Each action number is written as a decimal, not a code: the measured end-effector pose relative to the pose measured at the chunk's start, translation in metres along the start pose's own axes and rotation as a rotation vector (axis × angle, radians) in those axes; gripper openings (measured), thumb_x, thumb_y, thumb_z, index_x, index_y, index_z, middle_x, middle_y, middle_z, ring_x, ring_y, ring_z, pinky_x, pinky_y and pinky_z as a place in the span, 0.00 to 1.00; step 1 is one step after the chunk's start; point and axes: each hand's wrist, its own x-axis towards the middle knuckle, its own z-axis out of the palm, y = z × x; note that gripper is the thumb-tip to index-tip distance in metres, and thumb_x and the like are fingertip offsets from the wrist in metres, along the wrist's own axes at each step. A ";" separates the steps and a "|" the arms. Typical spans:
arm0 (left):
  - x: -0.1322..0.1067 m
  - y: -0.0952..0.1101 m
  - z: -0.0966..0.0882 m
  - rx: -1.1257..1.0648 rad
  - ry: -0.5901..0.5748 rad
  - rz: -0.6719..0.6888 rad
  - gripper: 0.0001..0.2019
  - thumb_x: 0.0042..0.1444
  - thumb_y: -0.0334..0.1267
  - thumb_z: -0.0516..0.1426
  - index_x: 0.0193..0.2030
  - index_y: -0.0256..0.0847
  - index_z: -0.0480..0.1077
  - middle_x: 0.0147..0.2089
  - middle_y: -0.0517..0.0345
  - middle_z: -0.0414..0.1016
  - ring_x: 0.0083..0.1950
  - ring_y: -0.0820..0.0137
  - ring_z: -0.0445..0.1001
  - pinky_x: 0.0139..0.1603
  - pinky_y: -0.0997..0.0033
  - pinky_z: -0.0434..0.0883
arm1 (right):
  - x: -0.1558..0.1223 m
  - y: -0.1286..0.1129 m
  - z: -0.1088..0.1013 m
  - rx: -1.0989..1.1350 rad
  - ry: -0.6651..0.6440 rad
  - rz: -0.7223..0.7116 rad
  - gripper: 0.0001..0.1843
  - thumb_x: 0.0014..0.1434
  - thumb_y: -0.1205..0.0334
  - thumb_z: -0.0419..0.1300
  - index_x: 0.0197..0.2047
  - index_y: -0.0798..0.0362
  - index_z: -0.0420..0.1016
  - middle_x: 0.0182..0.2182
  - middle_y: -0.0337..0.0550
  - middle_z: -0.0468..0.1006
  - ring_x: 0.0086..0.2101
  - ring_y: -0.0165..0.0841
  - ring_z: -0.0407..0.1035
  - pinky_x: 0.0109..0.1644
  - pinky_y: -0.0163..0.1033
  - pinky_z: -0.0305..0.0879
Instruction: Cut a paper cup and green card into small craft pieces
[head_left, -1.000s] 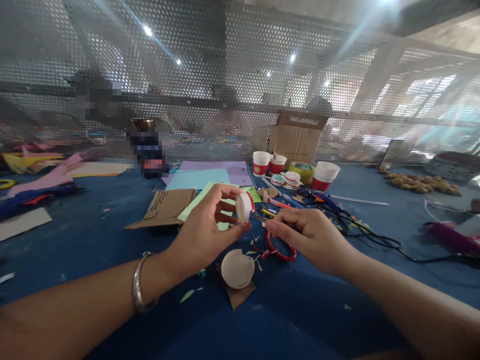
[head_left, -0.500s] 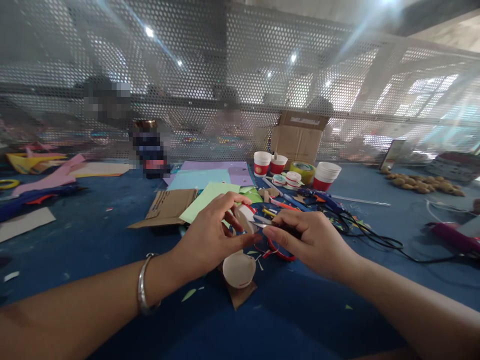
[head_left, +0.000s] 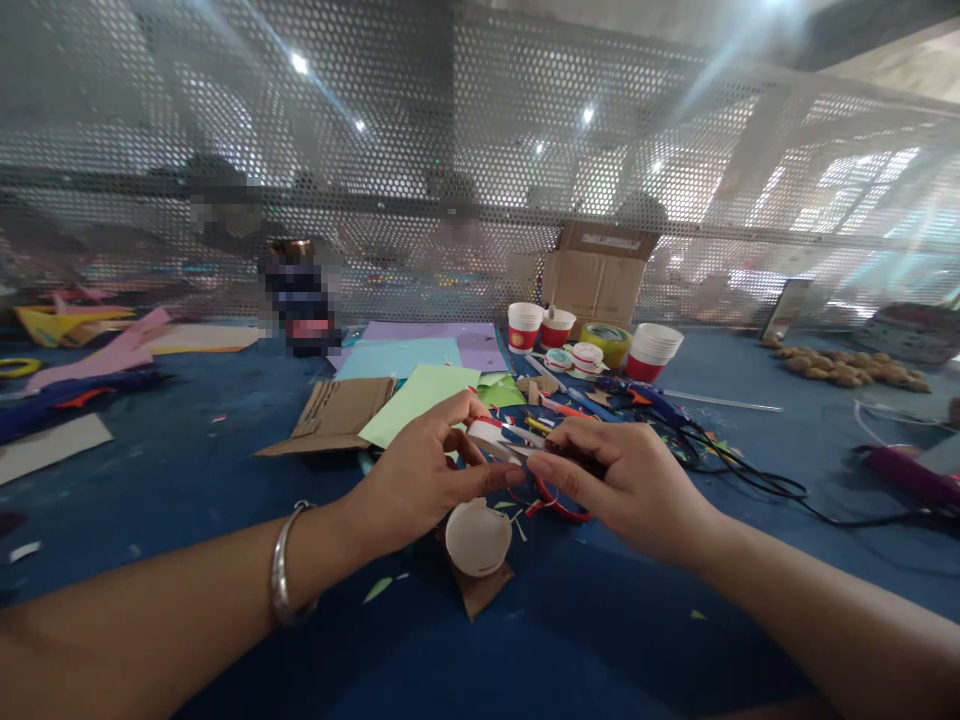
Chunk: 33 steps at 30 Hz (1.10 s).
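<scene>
My left hand [head_left: 439,455] holds a white and red piece of paper cup [head_left: 486,432] between thumb and fingers. From the right, my right hand [head_left: 619,475] grips a pair of scissors [head_left: 517,440], its blades pointing left and meeting the cup piece. The scissors' handles are mostly hidden in my fingers. Below my hands a cut-down paper cup [head_left: 478,540] rests on a scrap of brown cardboard [head_left: 480,598]. Close to my right thumb lies a red ring-shaped handle [head_left: 566,510], with small paper trimmings beside it.
Coloured paper sheets [head_left: 420,395] and folded cardboard [head_left: 341,415] lie ahead on the left. Paper cups [head_left: 652,352], yellow tape [head_left: 606,345] and a blue glue gun [head_left: 645,392] with a black cable stand or lie ahead right. A perforated metal screen [head_left: 405,150] rises behind.
The cup piece in my left hand has turned and dropped slightly, and my left fingers have shifted on it. The scissors stay at its edge; my right hand has hardly moved.
</scene>
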 end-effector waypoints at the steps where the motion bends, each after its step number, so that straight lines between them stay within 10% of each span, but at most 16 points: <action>1: 0.001 0.000 0.000 -0.045 -0.012 -0.008 0.18 0.52 0.49 0.67 0.38 0.45 0.64 0.32 0.62 0.72 0.33 0.69 0.70 0.31 0.72 0.68 | 0.000 0.001 0.000 -0.001 0.003 -0.005 0.22 0.66 0.45 0.56 0.28 0.53 0.70 0.21 0.35 0.65 0.23 0.26 0.56 0.26 0.34 0.52; 7: 0.004 0.003 0.001 -0.055 0.014 0.083 0.12 0.53 0.45 0.66 0.32 0.40 0.73 0.45 0.54 0.73 0.48 0.65 0.72 0.47 0.66 0.71 | -0.002 0.005 0.001 0.010 0.007 -0.020 0.21 0.65 0.46 0.57 0.28 0.53 0.70 0.20 0.33 0.64 0.21 0.25 0.54 0.24 0.33 0.51; 24: 0.009 0.002 -0.011 -0.039 -0.032 0.172 0.05 0.56 0.39 0.65 0.36 0.40 0.77 0.38 0.56 0.75 0.34 0.72 0.71 0.35 0.71 0.69 | -0.001 0.002 -0.002 0.076 -0.063 0.004 0.21 0.66 0.47 0.57 0.27 0.53 0.68 0.20 0.33 0.62 0.21 0.25 0.53 0.24 0.33 0.49; 33: 0.014 -0.008 -0.015 -0.001 -0.043 0.333 0.02 0.56 0.34 0.64 0.36 0.41 0.77 0.42 0.55 0.78 0.45 0.66 0.76 0.45 0.67 0.73 | -0.003 0.005 0.001 0.040 -0.053 -0.016 0.22 0.66 0.47 0.57 0.26 0.53 0.68 0.20 0.33 0.62 0.21 0.24 0.52 0.23 0.33 0.48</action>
